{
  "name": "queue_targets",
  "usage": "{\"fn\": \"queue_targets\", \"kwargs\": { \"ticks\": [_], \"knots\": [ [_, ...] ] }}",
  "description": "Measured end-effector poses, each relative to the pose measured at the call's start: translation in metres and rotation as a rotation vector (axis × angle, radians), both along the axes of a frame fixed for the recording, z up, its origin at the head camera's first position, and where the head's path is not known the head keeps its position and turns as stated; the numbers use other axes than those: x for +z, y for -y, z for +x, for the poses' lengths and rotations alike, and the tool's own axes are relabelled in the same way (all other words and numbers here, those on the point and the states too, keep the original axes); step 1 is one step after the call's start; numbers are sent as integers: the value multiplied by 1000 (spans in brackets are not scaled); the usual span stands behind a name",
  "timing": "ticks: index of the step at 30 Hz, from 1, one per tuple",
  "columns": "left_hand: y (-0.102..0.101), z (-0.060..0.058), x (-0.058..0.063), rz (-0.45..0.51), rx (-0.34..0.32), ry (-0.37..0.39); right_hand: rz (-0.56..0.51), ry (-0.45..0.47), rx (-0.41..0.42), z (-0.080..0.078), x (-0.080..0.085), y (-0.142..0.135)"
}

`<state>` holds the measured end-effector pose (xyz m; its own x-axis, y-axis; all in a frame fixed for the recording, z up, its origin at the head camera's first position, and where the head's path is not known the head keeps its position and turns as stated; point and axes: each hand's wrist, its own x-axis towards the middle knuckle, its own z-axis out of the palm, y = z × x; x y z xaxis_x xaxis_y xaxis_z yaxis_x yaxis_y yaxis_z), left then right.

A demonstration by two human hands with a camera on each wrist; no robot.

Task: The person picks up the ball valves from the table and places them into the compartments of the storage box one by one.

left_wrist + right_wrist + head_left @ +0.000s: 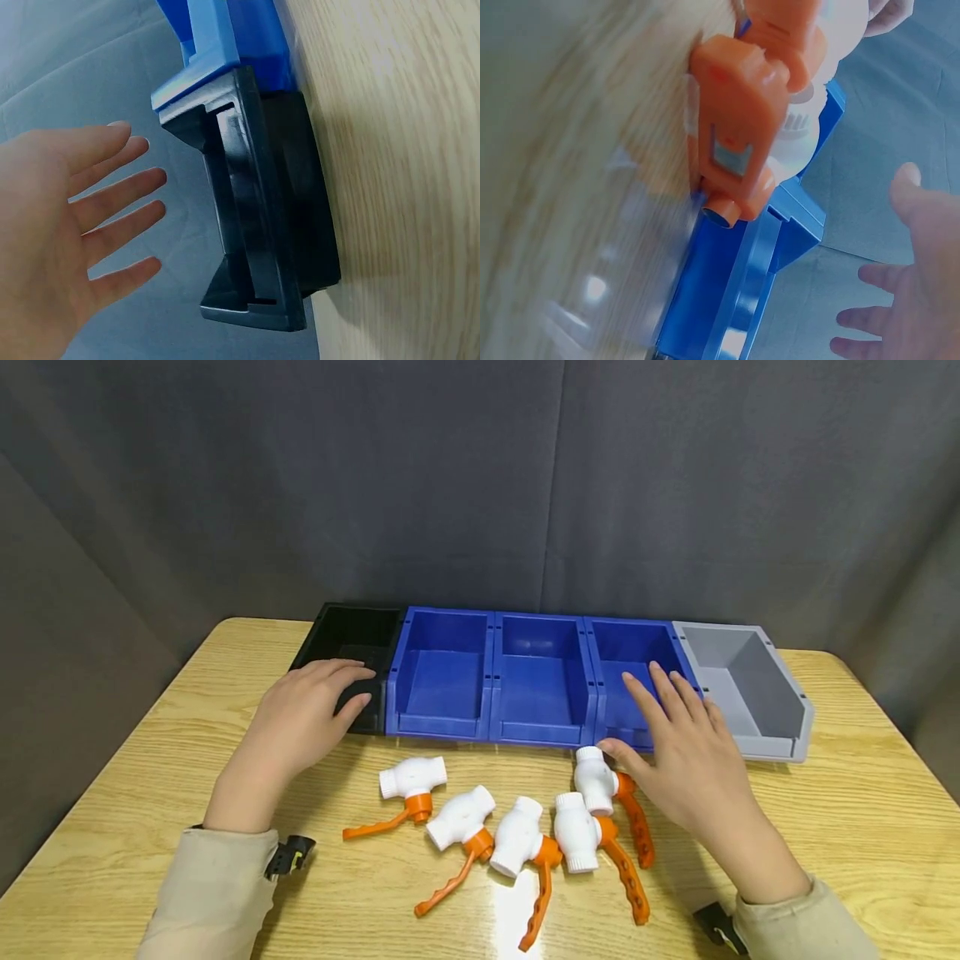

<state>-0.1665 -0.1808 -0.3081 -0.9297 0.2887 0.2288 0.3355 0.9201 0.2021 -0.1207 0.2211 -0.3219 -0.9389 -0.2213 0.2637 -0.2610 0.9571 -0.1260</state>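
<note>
In the head view my left hand [303,714] hovers at the front of the black bin [360,631], fingers spread and nothing held. The left wrist view shows that hand [82,210] apart from the black bin [270,202]. My right hand [686,756] is spread above the front of the right blue bin [630,693], also holding nothing. Several white ball valves with orange handles lie on the table in front of the bins; the rightmost valve [595,781] is nearest the right hand. In the right wrist view an orange valve handle [735,112] stands close, away from the right hand [907,277].
Two more blue bins [442,693] stand joined in the row between the black bin and the right blue one. A grey bin [738,685] ends the row at the right. The wooden table [862,827] meets a dark curtain [480,485] behind.
</note>
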Motion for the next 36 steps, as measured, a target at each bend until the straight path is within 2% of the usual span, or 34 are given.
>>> {"fn": "queue_targets", "kwargs": {
  "ticks": [9, 18, 22, 28, 36],
  "knots": [
    [6, -1, -4, 5, 28, 77, -29, -34, -4, 1, 2, 2],
    [15, -4, -8, 16, 14, 186, -49, -106, 32, 5, 6, 4],
    [15, -7, -10, 8, 3, 198, -55, -107, 43, 8, 8, 5],
    [14, -9, -14, 4, -9, 182, -28, -70, 82, 12, 10, 9],
    [12, -13, -15, 24, -4, 193, 22, 83, 175, 13, 9, 15]
  ]
}}
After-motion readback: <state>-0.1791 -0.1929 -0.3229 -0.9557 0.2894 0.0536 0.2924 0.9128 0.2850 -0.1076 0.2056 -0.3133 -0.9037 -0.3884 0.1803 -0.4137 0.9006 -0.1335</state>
